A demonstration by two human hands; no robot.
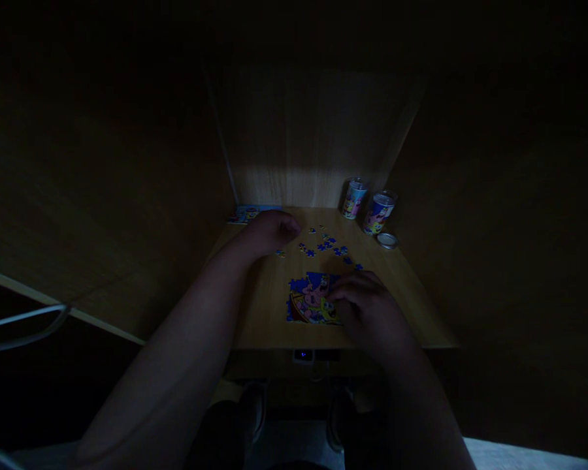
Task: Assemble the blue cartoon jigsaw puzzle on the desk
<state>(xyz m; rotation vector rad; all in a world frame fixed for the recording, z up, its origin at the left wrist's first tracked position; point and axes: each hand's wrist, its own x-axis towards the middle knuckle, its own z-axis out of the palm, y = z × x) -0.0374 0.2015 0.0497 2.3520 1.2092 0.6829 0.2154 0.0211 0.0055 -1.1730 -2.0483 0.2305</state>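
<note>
A partly joined jigsaw puzzle (306,299) lies near the front of the wooden shelf, showing pink and yellow cartoon figures on blue. My right hand (365,301) is over its right side, with fingers bent and tips touching the picture. Whether a piece is between those tips is too dark to make out. Further back and to the left, my left hand (273,232) hovers low with its fingers curled in; what they hold, if anything, is hidden. Loose puzzle pieces (322,247) are scattered between and beyond the hands, and one small group (281,253) lies just below my left hand.
Two cartoon-printed cans, one at the back (355,199) and one nearer (379,214), stand at the right. A round lid (387,241) lies beside them. A blue printed sheet (249,213) rests at the back left. Wooden panels enclose the shelf; white cables (24,320) hang at left.
</note>
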